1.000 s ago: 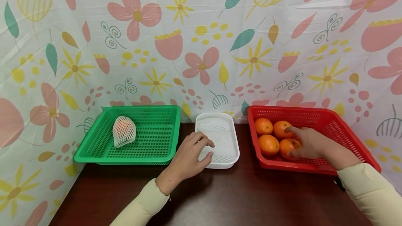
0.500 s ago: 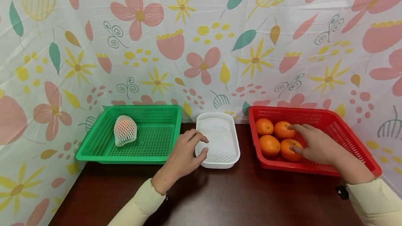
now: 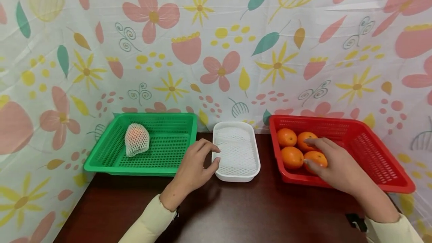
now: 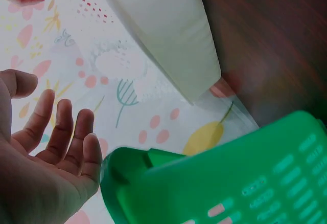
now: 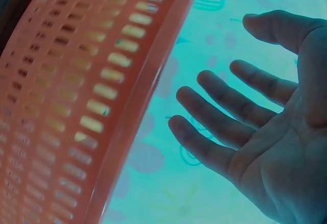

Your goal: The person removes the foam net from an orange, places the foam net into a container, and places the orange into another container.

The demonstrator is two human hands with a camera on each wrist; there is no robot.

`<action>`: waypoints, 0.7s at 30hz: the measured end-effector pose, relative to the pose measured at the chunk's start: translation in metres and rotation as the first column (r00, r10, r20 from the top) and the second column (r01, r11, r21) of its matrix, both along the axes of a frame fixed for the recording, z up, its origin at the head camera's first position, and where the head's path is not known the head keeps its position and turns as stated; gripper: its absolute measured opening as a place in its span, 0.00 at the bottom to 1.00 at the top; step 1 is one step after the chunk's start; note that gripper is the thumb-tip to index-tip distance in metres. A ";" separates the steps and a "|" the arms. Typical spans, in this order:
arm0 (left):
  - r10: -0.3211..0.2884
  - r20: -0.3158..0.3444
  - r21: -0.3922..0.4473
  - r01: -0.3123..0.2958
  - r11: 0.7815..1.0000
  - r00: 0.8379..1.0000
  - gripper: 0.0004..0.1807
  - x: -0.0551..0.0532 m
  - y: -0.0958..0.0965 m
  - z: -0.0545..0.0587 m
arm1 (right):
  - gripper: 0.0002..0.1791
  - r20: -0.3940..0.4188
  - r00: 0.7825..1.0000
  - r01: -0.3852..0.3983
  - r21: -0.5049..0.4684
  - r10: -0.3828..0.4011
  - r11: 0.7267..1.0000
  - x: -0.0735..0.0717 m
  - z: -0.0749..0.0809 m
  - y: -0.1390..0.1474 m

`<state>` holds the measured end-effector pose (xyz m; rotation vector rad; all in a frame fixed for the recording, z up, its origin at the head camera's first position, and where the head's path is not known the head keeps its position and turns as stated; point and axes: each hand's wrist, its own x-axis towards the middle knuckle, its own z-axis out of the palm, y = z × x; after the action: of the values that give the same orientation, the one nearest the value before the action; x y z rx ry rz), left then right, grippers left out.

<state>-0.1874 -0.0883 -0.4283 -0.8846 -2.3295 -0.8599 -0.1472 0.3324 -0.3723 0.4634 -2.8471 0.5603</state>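
Observation:
Several oranges sit together in the left part of the red basket. Over them hovers my right hand, fingers spread and loosely bent, holding nothing; in the right wrist view it is above the basket's rim with an empty palm. My left hand is at the left edge of the white tray, thumb and fingers apart, with nothing in it. Foam netting lines that tray. In the left wrist view the same hand is beside the green basket.
Inside the green basket, toward its left, lies a round reddish fruit in a white foam net. All three containers stand on a dark wooden table against a flower-printed cloth. A small black object is by the right cuff.
My right hand has drawn back toward the table's front, away from the back of the red basket. My left hand has shifted slightly left. Fruit and containers keep their places.

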 end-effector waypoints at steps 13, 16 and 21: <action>0.049 0.057 0.045 -0.052 0.998 0.997 0.07 0.004 -0.025 0.011 | 0.37 -0.199 0.980 0.002 -0.031 -0.008 1.000 0.031 0.001 -0.027; 0.065 0.081 0.043 -0.069 0.997 0.995 0.07 0.006 -0.031 0.013 | 0.37 -0.206 0.979 -0.001 -0.038 -0.007 0.999 0.035 0.001 -0.031; 0.081 0.088 0.050 -0.085 0.995 0.993 0.07 0.007 -0.041 0.014 | 0.37 -0.237 0.971 -0.018 -0.059 0.003 0.998 0.041 -0.003 -0.038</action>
<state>-0.1805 -0.1289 -0.4138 -0.7365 -2.3869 -0.9375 -0.1066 0.2945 -0.3748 0.4991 -2.5949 0.5511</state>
